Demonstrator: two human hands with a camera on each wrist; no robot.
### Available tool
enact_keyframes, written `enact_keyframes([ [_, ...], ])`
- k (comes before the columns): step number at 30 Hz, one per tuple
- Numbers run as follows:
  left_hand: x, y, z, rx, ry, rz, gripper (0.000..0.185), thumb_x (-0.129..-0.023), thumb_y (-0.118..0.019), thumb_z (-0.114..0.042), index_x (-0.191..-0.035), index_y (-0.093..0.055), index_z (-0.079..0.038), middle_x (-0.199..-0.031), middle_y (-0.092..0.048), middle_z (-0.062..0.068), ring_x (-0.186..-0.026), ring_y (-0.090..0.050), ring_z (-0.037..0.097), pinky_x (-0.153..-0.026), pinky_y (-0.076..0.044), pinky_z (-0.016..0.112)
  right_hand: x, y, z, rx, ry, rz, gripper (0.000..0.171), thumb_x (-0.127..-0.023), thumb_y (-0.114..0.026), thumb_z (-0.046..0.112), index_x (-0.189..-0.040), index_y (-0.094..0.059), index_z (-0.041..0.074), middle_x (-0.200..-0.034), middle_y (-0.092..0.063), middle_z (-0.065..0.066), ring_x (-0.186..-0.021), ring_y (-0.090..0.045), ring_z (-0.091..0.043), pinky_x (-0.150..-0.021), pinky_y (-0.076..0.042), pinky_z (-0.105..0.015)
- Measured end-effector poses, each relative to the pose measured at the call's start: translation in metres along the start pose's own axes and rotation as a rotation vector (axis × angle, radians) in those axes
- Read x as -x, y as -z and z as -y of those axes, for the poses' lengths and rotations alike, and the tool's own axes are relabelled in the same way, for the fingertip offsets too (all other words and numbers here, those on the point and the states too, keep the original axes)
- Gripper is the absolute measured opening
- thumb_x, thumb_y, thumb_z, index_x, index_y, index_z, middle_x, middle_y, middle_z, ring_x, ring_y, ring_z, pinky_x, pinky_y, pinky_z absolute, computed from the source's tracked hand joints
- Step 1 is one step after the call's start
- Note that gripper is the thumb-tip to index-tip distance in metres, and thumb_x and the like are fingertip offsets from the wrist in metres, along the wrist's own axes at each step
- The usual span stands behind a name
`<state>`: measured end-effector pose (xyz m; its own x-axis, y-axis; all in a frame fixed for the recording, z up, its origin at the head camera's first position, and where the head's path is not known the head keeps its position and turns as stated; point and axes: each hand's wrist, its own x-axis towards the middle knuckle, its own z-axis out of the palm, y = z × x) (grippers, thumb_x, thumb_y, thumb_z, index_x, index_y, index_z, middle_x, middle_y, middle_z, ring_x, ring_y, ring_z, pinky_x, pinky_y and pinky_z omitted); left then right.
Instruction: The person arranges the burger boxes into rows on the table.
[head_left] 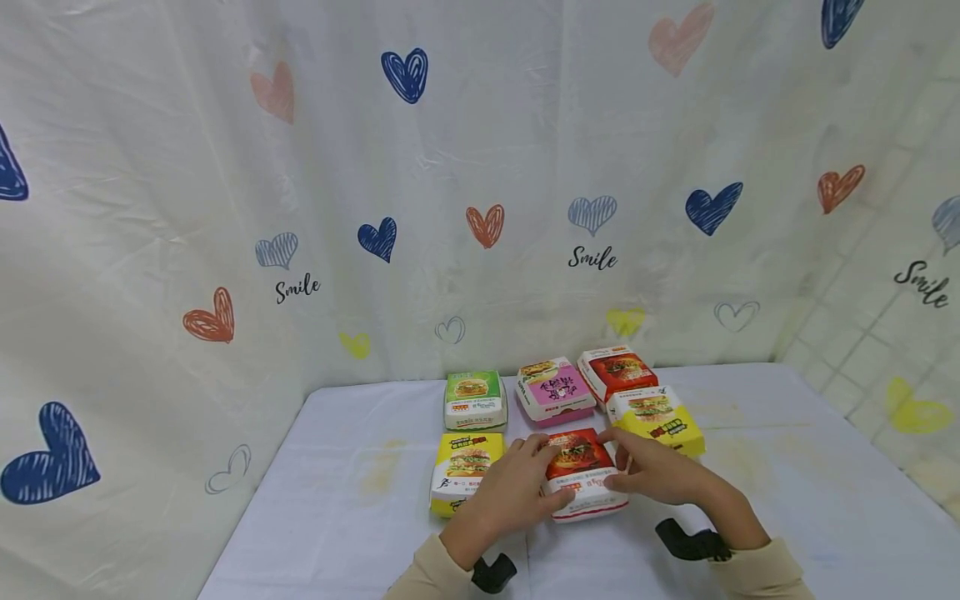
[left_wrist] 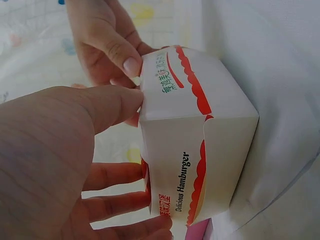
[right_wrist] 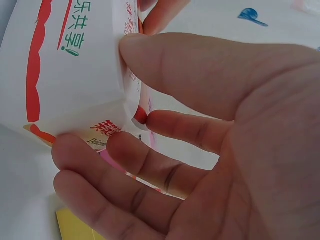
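Observation:
A red-and-white hamburger box (head_left: 588,502) stands on the white table between both hands, its burger picture facing up. My left hand (head_left: 512,490) holds its left side, with the thumb at the front edge of the lid and the fingers along the left and back. From the right, my right hand (head_left: 662,471) grips the same box, thumb on the lid's edge and forefinger at the far corner. In the left wrist view the box (left_wrist: 175,130) shows a closed lid with a red scalloped edge. The right wrist view has several fingertips (right_wrist: 75,150) against its side.
Beside the left hand lies a yellow burger box (head_left: 468,467), with a green one (head_left: 476,400) behind it. Further back are a pink box (head_left: 555,392) and a red one (head_left: 617,371). Another yellow box (head_left: 657,417) sits behind the right hand. A heart-patterned curtain (head_left: 525,150) hangs behind the table.

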<state>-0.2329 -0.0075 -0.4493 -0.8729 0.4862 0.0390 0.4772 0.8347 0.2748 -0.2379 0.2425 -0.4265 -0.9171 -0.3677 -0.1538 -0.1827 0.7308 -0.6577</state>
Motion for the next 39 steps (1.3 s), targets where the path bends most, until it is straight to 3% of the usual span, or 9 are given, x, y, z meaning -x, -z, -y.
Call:
enact_keyframes([
  [9, 0.0012, 0.0033, 0.0038, -0.002, -0.029, 0.018, 0.067, -0.093, -0.064, -0.061, -0.15, -0.05, -0.029, -0.159, -0.044, -0.005, -0.141, -0.048, 0.017, -0.112, -0.047, 0.041, -0.0002, 0.0002, 0.0004, -0.041, -0.019, 0.026, 0.076, -0.086, -0.082, 0.033, -0.148, -0.045, 0.01, -0.109, -0.058, -0.008, -0.083, -0.055, -0.021, -0.068, -0.053, -0.031],
  [39, 0.004, 0.008, 0.008, -0.008, -0.091, 0.049, 0.065, -0.094, -0.065, -0.056, -0.151, -0.049, -0.028, -0.161, -0.042, -0.006, -0.144, -0.046, 0.016, -0.114, -0.046, 0.038, 0.001, 0.001, 0.0042, 0.011, -0.083, 0.077, 0.089, -0.083, -0.084, 0.035, -0.154, -0.035, 0.014, -0.1, -0.057, -0.006, -0.082, -0.054, -0.021, -0.07, -0.052, -0.035],
])
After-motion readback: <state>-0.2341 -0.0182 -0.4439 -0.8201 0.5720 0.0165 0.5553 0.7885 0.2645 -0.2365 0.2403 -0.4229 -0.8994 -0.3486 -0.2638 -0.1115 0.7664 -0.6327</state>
